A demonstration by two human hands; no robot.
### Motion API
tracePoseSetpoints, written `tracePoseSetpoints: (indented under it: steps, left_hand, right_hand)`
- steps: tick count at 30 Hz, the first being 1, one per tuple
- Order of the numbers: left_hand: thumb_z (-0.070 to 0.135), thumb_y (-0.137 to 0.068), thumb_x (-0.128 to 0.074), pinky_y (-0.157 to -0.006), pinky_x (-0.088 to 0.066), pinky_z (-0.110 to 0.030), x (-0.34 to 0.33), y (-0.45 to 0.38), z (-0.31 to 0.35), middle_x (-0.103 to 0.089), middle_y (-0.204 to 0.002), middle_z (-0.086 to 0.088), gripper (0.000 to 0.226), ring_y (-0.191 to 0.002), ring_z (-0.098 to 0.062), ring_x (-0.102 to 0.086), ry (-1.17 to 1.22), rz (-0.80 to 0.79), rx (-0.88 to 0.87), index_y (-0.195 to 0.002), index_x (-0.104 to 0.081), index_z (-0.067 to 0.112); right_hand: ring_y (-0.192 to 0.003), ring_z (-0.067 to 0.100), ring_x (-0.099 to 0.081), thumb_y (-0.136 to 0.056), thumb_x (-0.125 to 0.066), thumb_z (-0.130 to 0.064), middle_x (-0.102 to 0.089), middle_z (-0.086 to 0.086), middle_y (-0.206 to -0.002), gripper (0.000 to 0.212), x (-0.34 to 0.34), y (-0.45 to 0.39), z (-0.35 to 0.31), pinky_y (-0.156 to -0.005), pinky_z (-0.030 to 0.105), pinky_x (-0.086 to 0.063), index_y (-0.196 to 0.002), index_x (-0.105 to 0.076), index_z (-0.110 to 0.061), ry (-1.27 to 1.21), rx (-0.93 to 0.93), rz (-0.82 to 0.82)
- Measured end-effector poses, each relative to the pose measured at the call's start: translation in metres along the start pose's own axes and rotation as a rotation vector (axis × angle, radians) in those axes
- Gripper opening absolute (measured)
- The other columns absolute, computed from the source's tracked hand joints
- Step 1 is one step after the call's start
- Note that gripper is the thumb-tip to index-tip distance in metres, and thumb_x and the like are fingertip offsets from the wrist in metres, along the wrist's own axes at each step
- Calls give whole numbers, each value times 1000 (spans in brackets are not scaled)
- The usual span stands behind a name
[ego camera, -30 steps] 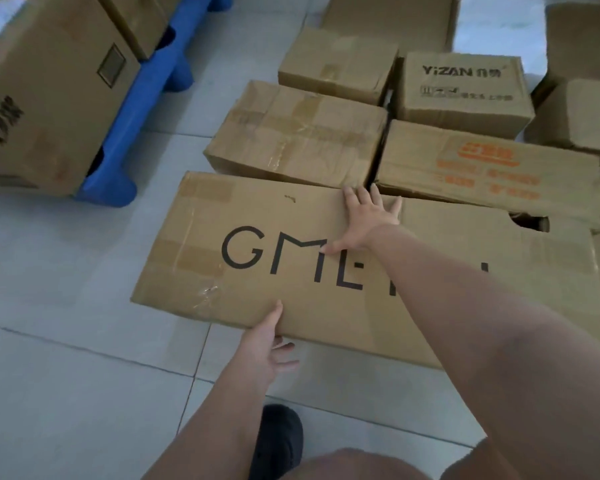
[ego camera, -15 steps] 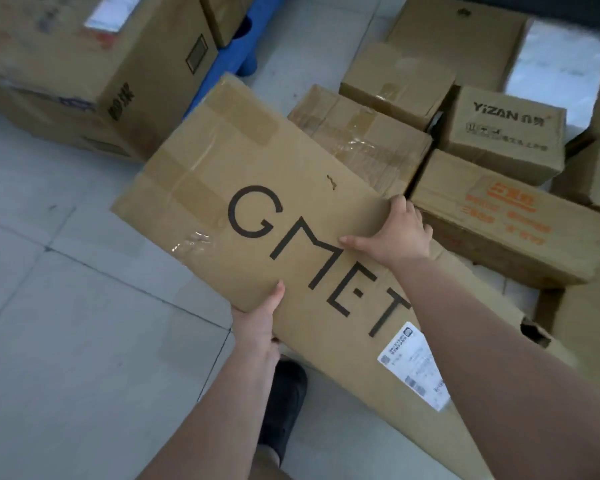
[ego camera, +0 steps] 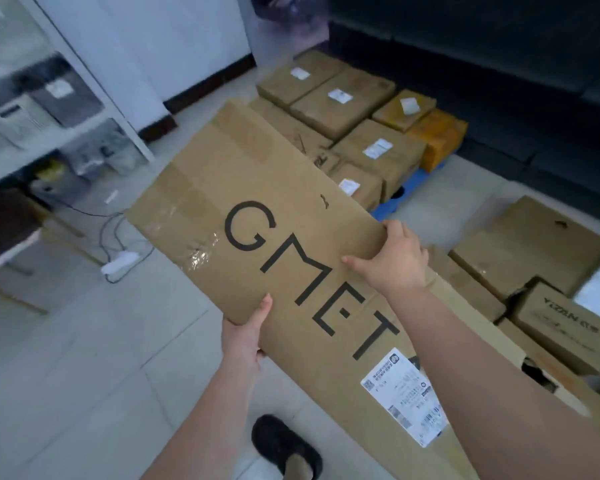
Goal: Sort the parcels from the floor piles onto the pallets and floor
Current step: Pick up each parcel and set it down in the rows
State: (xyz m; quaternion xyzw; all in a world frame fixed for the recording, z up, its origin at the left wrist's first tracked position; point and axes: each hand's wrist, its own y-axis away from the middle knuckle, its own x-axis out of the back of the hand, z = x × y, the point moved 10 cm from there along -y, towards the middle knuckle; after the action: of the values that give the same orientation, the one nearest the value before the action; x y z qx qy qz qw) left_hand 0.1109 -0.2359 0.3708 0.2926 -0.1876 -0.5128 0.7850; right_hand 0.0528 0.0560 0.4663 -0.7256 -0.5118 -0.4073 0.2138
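Gripping the GMET box (ego camera: 257,216), both hands hide its far edge.

The long GMET box (ego camera: 291,271) runs off the bottom edge, its lower end unseen. The left hand's (ego camera: 245,336) fingers lie hidden beneath it (only the thumb shows). Shelf contents (ego camera: 42,109) are blurred; the shipping label (ego camera: 404,398) print is unreadable.

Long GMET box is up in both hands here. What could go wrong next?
The long GMET box is gripped only at its side edges by the left hand and right hand, so it could slip or swing. The power strip and cables on the floor are a possible trip hazard.
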Motion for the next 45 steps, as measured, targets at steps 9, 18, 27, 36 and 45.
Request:
tracePoseSetpoints:
  steps: [9,18,27,36,45]
  left_hand:
    - [33,-65,-85,-93,-49,-54,101,-32,141,-56,-127,-5,84,-111,-31,-54,166,95,2,-137,-41,25]
    - [31,-68,-84,-92,-50,-51,122,-135,259,-56,-126,-2,79,-108,-29,-53,221,158,-58,-135,-43,25]
    - [33,-74,-79,-91,-49,-56,64,-286,374,-55,-123,-3,71,-114,-36,-53,230,206,1,-134,-42,25]
    - [48,-83,-65,-88,-47,-56,35,-456,458,-51,-123,-7,68,-110,-37,-50,212,216,92,-141,-36,26]
    - [56,-86,-56,-85,-46,-52,3,-656,562,-46,-139,-7,68,-117,-37,-47,42,83,195,-143,-33,27]
  right_hand:
    - [-129,23,-40,-65,-76,-58,-48,3,-136,87,-24,-31,-202,-107,41,-31,-132,-42,-15,28,144,-50]
    - [-130,22,-40,-65,-76,-60,-49,2,-137,91,-78,-132,-330,-106,43,-31,-136,-40,-16,-16,220,-53]
    - [-127,22,-42,-68,-73,-62,-49,1,-134,86,-140,-319,-421,-103,40,-32,-133,-41,-16,15,227,-128]
    - [-127,20,-43,-69,-72,-60,-49,0,-134,85,-236,-474,-475,-104,39,-33,-134,-39,-16,27,93,-197]
    - [-132,23,-37,-73,-70,-58,-44,3,-138,84,-326,-612,-549,-109,39,-28,-137,-36,-17,45,-102,-169]
